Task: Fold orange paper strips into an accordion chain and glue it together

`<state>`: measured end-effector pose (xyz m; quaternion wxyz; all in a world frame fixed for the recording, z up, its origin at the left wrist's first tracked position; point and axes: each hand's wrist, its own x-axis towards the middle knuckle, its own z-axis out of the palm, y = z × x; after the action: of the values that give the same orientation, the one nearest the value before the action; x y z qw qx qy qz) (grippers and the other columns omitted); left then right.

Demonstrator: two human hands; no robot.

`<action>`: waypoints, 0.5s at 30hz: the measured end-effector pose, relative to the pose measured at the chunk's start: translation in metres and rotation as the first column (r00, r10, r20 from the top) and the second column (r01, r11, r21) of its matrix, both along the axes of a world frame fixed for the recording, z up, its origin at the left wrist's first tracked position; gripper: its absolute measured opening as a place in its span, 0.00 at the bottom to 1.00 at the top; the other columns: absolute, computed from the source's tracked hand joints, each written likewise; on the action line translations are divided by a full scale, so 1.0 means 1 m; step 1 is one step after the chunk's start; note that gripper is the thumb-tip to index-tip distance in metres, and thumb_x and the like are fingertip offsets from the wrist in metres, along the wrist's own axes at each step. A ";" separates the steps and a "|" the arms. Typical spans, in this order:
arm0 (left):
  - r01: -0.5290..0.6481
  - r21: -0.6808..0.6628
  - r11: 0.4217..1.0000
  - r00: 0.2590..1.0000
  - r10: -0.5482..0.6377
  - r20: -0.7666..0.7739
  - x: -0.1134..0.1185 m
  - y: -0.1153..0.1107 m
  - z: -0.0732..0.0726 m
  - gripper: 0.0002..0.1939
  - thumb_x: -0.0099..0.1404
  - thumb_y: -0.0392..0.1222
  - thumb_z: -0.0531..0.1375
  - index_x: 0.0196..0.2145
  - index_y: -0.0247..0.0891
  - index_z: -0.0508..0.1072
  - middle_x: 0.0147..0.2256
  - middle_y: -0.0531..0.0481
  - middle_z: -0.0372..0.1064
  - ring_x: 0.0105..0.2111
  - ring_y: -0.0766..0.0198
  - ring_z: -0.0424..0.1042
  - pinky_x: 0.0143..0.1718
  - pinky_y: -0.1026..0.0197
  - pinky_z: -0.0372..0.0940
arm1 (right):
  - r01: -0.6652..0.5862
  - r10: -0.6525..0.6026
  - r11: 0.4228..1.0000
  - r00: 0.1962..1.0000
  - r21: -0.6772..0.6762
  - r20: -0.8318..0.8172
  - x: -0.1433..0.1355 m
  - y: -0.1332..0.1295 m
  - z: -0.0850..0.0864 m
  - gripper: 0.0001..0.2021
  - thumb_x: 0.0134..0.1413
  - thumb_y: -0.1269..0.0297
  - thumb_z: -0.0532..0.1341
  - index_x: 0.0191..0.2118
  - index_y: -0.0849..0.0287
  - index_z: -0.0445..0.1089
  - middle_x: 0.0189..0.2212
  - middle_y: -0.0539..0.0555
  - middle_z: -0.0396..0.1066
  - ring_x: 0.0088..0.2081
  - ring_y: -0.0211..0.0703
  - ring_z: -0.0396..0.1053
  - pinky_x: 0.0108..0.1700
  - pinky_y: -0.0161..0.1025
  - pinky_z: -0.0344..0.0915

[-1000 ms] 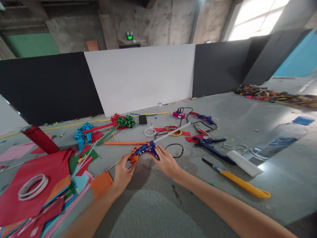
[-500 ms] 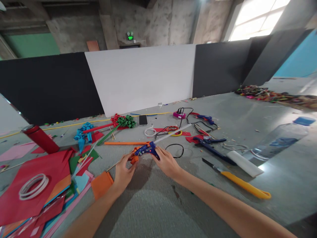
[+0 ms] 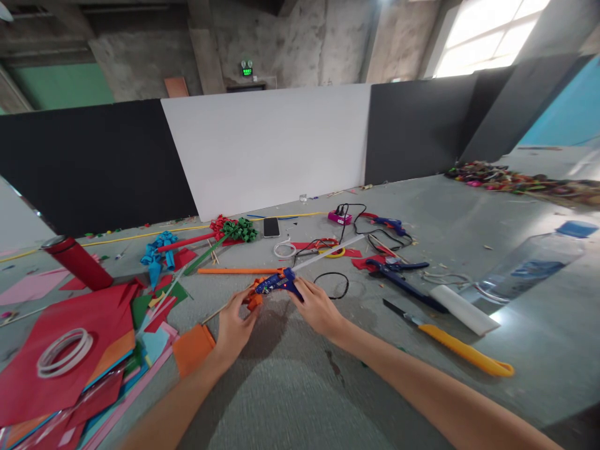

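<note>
My right hand (image 3: 316, 306) is wrapped round the handle of a blue glue gun (image 3: 276, 282), which has a long clear glue stick (image 3: 330, 252) out of its back. The gun's nozzle points left, at an orange paper piece (image 3: 254, 302) pinched in my left hand (image 3: 235, 322). An orange stick (image 3: 239, 271) lies just beyond the gun. Left of my left hand are orange paper squares (image 3: 193, 349) and a thin wooden stick. Whether the nozzle touches the paper is too small to tell.
Red, green and blue paper flowers (image 3: 239, 230), a phone (image 3: 270, 227) and a pink power socket (image 3: 339, 217) lie beyond. Coloured paper sheets (image 3: 107, 312) and a red flask (image 3: 79, 262) are left. Pliers (image 3: 403, 278), a yellow-handled knife (image 3: 464, 350) and a plastic bottle (image 3: 534, 262) are right.
</note>
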<state>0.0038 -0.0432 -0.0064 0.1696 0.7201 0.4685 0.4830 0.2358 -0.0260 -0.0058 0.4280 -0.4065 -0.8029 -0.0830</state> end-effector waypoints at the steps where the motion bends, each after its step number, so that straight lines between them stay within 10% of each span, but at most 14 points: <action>1: -0.002 0.004 1.000 1.000 0.002 0.001 0.000 0.000 0.000 0.16 0.64 0.42 0.62 0.50 0.40 0.73 0.44 0.44 0.75 0.41 0.58 0.76 0.46 0.55 0.70 | -0.003 0.003 1.000 1.000 -0.004 -0.005 0.000 0.000 0.000 0.12 0.67 0.66 0.54 0.52 0.59 0.67 0.42 0.62 0.75 0.41 0.54 0.76 0.44 0.51 0.74; 15: -0.008 -0.001 1.000 1.000 0.008 0.017 0.000 0.000 0.001 0.16 0.65 0.44 0.62 0.50 0.41 0.73 0.43 0.45 0.76 0.40 0.58 0.76 0.45 0.56 0.70 | 0.014 -0.014 1.000 1.000 -0.012 0.004 0.002 0.001 0.003 0.11 0.67 0.66 0.54 0.51 0.57 0.68 0.42 0.60 0.75 0.42 0.52 0.75 0.46 0.50 0.74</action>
<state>0.0035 -0.0436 -0.0055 0.1722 0.7139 0.4700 0.4896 0.2378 -0.0254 -0.0026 0.4232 -0.4146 -0.8015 -0.0818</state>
